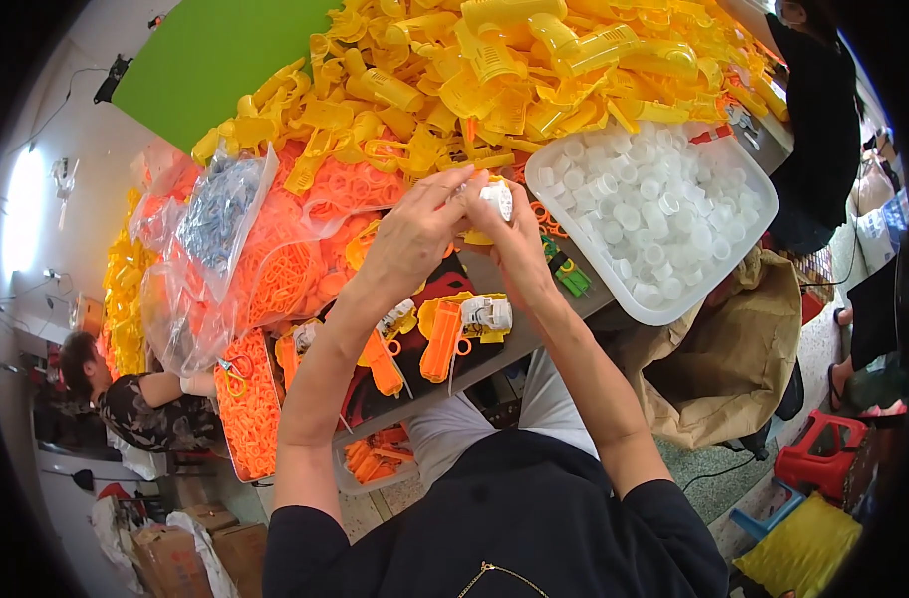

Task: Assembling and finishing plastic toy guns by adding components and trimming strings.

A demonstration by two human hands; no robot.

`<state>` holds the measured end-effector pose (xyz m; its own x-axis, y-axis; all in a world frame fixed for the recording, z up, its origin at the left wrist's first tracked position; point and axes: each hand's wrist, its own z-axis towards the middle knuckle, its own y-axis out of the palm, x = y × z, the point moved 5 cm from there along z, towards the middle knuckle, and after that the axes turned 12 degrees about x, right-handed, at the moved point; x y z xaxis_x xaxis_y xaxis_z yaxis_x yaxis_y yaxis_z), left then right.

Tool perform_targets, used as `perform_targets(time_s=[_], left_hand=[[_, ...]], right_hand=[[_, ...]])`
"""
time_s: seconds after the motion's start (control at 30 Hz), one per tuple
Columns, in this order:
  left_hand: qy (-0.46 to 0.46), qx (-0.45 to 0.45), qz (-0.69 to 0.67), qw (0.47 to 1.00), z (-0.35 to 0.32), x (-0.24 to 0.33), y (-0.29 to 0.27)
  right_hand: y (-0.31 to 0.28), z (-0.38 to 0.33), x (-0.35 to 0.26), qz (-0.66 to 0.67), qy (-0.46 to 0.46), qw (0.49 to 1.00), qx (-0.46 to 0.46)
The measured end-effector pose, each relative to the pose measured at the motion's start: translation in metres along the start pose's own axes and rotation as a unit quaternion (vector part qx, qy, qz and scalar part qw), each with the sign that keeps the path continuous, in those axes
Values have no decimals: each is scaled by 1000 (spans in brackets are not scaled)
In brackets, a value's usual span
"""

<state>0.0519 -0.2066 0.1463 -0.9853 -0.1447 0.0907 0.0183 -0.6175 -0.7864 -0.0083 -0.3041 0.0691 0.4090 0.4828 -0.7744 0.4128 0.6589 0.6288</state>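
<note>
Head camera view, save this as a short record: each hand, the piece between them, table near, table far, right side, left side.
Left hand: this hand meets the right at the fingertips; exact grip hidden
Right hand: this hand holds the white and yellow piece
Piece: partly covered by fingers
Table near: orange, yellow and white pieces
Table far: heap of yellow plastic parts
Right side: white tub of clear caps; open paper bag; red stool
Left side: small orange parts; another person
</note>
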Motion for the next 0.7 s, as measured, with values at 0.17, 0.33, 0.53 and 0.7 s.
perform_targets(time_s=[0.17, 0.33, 0.53, 0.7], left_hand=[[-176, 143, -114, 967, -14, -33, -27], [-421, 50, -361, 831, -55, -55, -11], [-518, 17, -566, 642, -56, -30, -11], [-554, 95, -550, 617, -79, -31, 4]], right_hand=[[3, 1, -5, 56, 71, 995, 30], [-3, -4, -1, 23, 59, 998, -15], [-12, -7, 12, 55, 71, 994, -65], [-9, -9, 24, 4, 59, 993, -100]])
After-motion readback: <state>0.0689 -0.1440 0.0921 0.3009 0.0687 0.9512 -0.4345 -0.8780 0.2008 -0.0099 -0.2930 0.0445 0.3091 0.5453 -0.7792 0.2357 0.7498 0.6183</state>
